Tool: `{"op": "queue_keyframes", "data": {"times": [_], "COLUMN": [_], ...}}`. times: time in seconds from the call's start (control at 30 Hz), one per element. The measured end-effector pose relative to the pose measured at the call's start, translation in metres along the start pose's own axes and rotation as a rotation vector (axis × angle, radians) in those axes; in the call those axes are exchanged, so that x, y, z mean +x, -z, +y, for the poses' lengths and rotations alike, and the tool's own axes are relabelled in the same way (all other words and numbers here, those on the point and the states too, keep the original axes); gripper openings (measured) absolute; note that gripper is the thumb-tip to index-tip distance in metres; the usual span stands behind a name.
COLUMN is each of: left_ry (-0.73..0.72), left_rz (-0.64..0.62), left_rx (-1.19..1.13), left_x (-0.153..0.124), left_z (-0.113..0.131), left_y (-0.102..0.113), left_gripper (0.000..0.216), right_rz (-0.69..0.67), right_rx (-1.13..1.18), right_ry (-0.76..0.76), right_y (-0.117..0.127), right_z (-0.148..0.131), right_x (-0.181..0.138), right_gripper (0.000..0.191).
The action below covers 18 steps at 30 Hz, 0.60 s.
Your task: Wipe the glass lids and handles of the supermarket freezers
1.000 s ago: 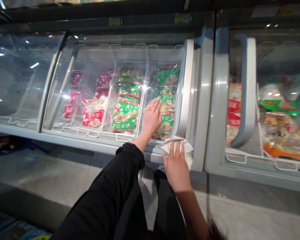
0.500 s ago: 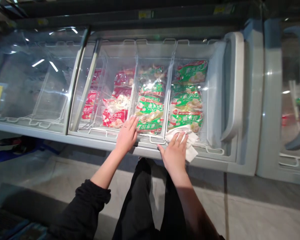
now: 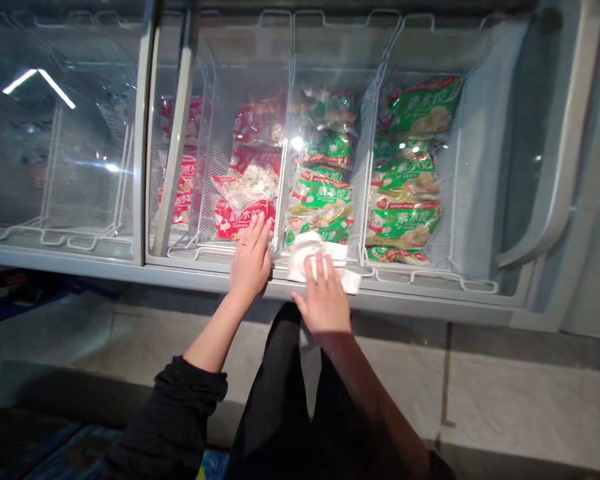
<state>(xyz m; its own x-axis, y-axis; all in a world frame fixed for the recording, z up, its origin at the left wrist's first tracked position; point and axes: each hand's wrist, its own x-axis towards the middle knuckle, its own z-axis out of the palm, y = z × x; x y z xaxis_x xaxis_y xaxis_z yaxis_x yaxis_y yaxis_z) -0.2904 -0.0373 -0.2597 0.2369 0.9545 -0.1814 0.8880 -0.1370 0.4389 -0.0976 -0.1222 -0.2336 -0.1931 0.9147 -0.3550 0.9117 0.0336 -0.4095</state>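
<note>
A chest freezer with curved glass lids (image 3: 330, 53) holds red bags (image 3: 240, 213) and green bags (image 3: 405, 223) of frozen dumplings in wire baskets. My left hand (image 3: 251, 259) lies flat, fingers together and stretched, on the lower glass and the grey front rim (image 3: 420, 303). My right hand (image 3: 324, 300) presses a white cloth (image 3: 310, 257) flat against the glass just above the rim, beside my left hand. Fingers of the right hand are stretched over the cloth.
An empty wire basket (image 3: 55, 200) sits under the left lid. A grey lid handle (image 3: 555, 167) curves down at the right. Tiled floor (image 3: 505, 400) lies below the freezer. My dark trousers (image 3: 290, 413) are in front of the cabinet.
My right hand slid the cloth leftwards along the lower glass, from the right basket to the middle one. My left hand moved down from the glass to the rim. The view shifted closer.
</note>
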Motion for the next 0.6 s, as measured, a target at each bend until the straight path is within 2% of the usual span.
{"op": "queue_keyframes", "data": {"times": [0.17, 0.27, 0.33, 0.4, 0.5, 0.6], "left_ry": [0.009, 0.011, 0.013, 0.012, -0.001, -0.014], "left_rz": [0.023, 0.037, 0.043, 0.047, 0.048, 0.049], "left_rx": [0.022, 0.028, 0.033, 0.044, 0.066, 0.093], "left_x": [-0.002, -0.002, -0.002, -0.002, -0.002, -0.002], "left_z": [0.004, 0.008, 0.009, 0.009, 0.008, 0.006], "left_y": [-0.002, -0.002, -0.002, -0.001, 0.0, 0.0], "left_gripper": [0.066, 0.072, 0.073, 0.074, 0.075, 0.073], "right_rz": [0.129, 0.167, 0.187, 0.19, 0.154, 0.111], "right_rx": [-0.227, -0.262, -0.24, -0.181, -0.056, 0.036], "right_ry": [-0.291, -0.404, -0.426, -0.361, -0.137, 0.072], "right_y": [0.036, 0.049, 0.049, 0.043, 0.036, 0.041], "right_z": [0.128, 0.163, 0.16, 0.138, 0.091, 0.054], "right_x": [-0.05, -0.058, -0.047, -0.026, 0.017, 0.063], "right_gripper": [0.078, 0.078, 0.078, 0.075, 0.065, 0.049]}}
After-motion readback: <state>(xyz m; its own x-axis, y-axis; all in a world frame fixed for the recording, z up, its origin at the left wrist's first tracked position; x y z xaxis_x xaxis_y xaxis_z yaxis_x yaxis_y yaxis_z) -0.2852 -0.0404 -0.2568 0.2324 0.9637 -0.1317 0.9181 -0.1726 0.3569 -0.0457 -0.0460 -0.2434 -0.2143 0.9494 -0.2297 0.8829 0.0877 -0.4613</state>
